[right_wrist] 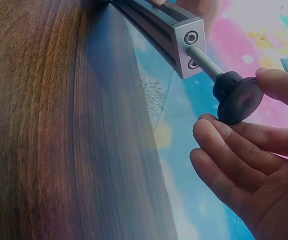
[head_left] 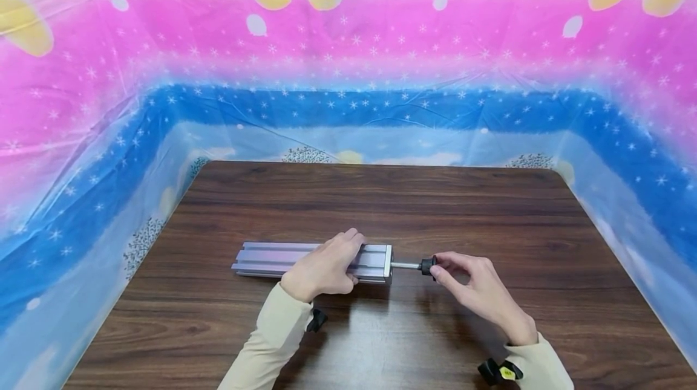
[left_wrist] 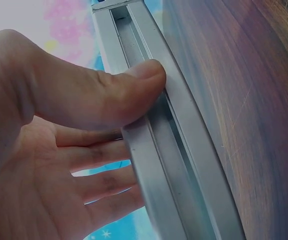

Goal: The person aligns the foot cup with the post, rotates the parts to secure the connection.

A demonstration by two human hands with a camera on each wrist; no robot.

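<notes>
A slotted aluminium extrusion profile (head_left: 272, 255) lies lengthwise on the wooden table. My left hand (head_left: 327, 263) grips it across the top near its right end, the thumb (left_wrist: 138, 92) pressed along the slotted near side. From the end plate (right_wrist: 189, 45), which carries two socket screws, a threaded rod (head_left: 405, 266) sticks out to the right. On the rod's outer end sits the black base of a levelling foot (right_wrist: 241, 97). My right hand (head_left: 479, 287) pinches the rim of that base between thumb and fingers; its other fingers are loosely curled below.
The dark wood-grain table (head_left: 381, 202) extends around the profile. A colourful printed cloth (head_left: 348, 57) hangs behind the table and along both sides. Each wrist wears a black strap mount (head_left: 498, 372) over a cream sleeve.
</notes>
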